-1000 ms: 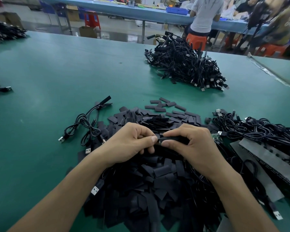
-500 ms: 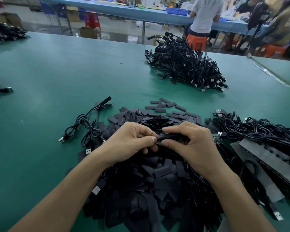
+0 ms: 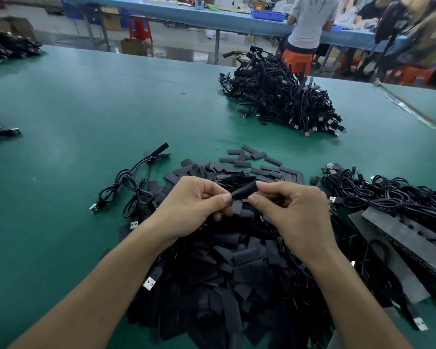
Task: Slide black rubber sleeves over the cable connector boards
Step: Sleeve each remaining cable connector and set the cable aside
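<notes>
Two bare hands, one piece in work, held over the middle of the green-topped work table [image 3: 86, 109].

Item 1. Left hand [image 3: 196, 205]: thumb and forefinger pinch the left end of a short black rubber sleeve [image 3: 244, 190]; other fingers are curled beneath.

Item 2. Right hand [image 3: 295, 212]: thumb and forefinger pinch the sleeve's right end. The sleeve lies tilted between the two pinches, right end higher. The cable connector board is hidden, so whether it sits inside the sleeve cannot be told.

Item 3. Heap of loose flat black sleeves [image 3: 224, 273]: at 6 o'clock from the hands, spreading round to 12 o'clock.

Item 4. Tangle of thin black USB cables [image 3: 393, 195]: at 3 o'clock, beside grey foam strips [image 3: 408, 238].

Item 5. Two coiled black cables [image 3: 131, 185]: at 9 o'clock, by the heap's left edge.

Item 6. Large mound of black cables [image 3: 282, 102]: at 1 o'clock, well apart.

Hazards, as judged:
- A push off the sleeve's axis may buckle the soft rubber or catch a board corner on its mouth.
- A loosened pinch would drop the piece into the heap directly below, where it would be hard to tell from identical stock.
- Tugging a thin cable could strain its joint.
</notes>
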`<control>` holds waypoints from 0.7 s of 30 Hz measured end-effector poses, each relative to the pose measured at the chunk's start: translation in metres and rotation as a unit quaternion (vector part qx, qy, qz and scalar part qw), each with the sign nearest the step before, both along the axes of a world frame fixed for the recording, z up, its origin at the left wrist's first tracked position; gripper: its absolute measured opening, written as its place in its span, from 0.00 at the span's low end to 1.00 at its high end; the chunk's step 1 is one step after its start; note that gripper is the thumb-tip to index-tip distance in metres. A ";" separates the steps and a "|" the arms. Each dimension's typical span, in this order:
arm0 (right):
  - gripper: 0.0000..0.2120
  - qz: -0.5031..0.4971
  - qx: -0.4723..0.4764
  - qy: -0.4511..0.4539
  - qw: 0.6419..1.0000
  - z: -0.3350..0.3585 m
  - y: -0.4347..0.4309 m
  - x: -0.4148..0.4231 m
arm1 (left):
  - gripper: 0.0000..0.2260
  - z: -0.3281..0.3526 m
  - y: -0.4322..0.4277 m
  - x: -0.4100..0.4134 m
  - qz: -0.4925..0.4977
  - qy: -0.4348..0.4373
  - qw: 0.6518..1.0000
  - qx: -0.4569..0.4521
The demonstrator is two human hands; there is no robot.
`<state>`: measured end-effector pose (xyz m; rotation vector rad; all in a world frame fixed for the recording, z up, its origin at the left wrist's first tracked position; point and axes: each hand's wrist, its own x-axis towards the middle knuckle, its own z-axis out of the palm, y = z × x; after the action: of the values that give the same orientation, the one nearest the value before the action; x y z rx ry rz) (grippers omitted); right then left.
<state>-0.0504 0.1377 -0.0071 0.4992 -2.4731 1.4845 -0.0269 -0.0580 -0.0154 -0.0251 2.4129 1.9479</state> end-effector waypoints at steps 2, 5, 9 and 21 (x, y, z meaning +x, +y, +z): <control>0.12 0.001 -0.015 -0.007 1.000 0.000 -0.001 0.000 | 0.08 0.001 -0.001 0.000 0.001 0.010 1.000 0.004; 0.09 0.012 -0.082 -0.037 0.996 0.002 -0.001 -0.001 | 0.07 0.001 -0.001 0.000 -0.014 0.024 1.000 0.009; 0.06 0.045 -0.183 -0.111 0.976 0.008 0.000 0.000 | 0.06 0.003 -0.001 0.001 -0.048 0.056 0.997 0.029; 0.04 -0.015 -0.227 -0.156 0.961 0.020 0.018 -0.008 | 0.12 0.011 -0.043 -0.010 0.146 0.152 0.964 -0.164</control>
<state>-0.0585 0.1560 0.0125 0.1484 -2.2109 2.1758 -0.0373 -0.1013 -0.0046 -0.1049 3.0712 1.7304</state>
